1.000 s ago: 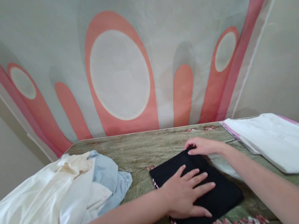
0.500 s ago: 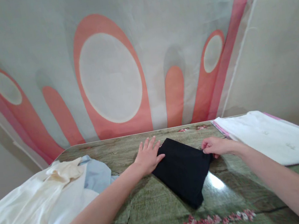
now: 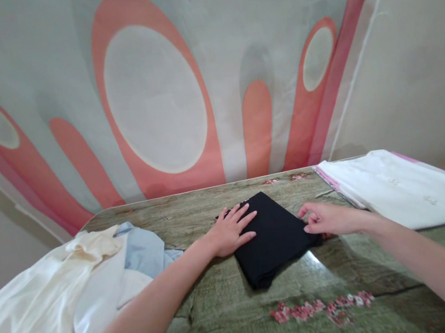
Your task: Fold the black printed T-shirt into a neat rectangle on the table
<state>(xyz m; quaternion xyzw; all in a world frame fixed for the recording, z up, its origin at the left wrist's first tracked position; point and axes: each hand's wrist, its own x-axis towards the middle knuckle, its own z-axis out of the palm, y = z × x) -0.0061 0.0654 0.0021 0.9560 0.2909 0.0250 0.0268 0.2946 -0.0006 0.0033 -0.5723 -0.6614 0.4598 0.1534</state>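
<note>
A folded black cloth (image 3: 275,234) lies on the green marbled table (image 3: 231,314) near its middle. My left hand (image 3: 231,229) rests flat on the cloth's left edge with the fingers spread. At the cloth's right corner my right hand (image 3: 326,219) has its fingers curled and pinched against the fabric.
A loose heap of cream, white and pale blue cloths (image 3: 56,299) covers the table's left side. A folded white cloth with a pink edge (image 3: 398,187) lies at the right. A grey and pink patterned sheet (image 3: 173,83) hangs behind the table's far edge.
The black cloth has been folded smaller and turned on the table. My left hand went from pressing its middle to resting on its left edge, and my right hand shifted to its right corner.
</note>
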